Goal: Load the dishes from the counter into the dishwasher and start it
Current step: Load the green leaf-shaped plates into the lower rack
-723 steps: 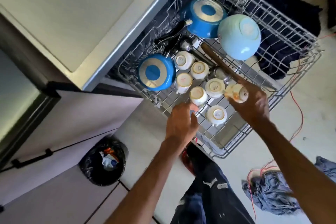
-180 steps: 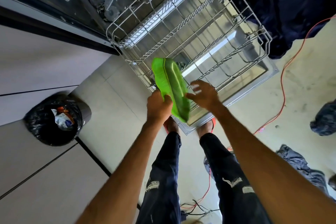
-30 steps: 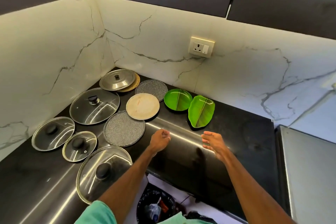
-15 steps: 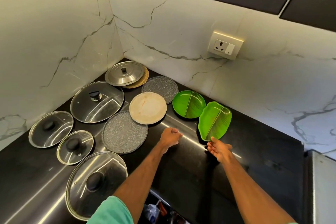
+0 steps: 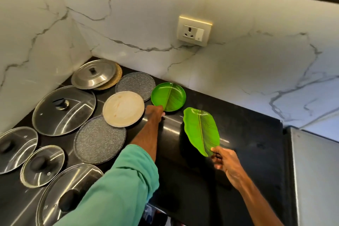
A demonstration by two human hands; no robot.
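Green plastic is in both our hands now: half a second ago the leaf-shaped plate (image 5: 201, 130) lay flat on the black counter (image 5: 247, 152) and our fingers were only arriving beside it. Our right hand (image 5: 226, 161) has since pinched its near tip, thumb on top and fingers under, and the plate is tilted, its near end raised off the stone while its far end sits close to the surface; we cannot tell whether that end still touches. Our left hand (image 5: 155, 113), earlier a loose fist on bare counter, has gone forward to the near rim of the round green plate (image 5: 168, 96). The knuckles hide the fingertips, so we cannot tell whether it has closed on the rim or only touches it.

Both plates are glossy bright green, moulded with a central rib and fine side veins like a banana leaf. The round one lies flat near the marble wall, just right of the cream plate (image 5: 123, 108).

The two speckled grey plates (image 5: 100, 138), the steel lid (image 5: 94, 73) and the glass lids (image 5: 64, 110) lie where they did, to the left.
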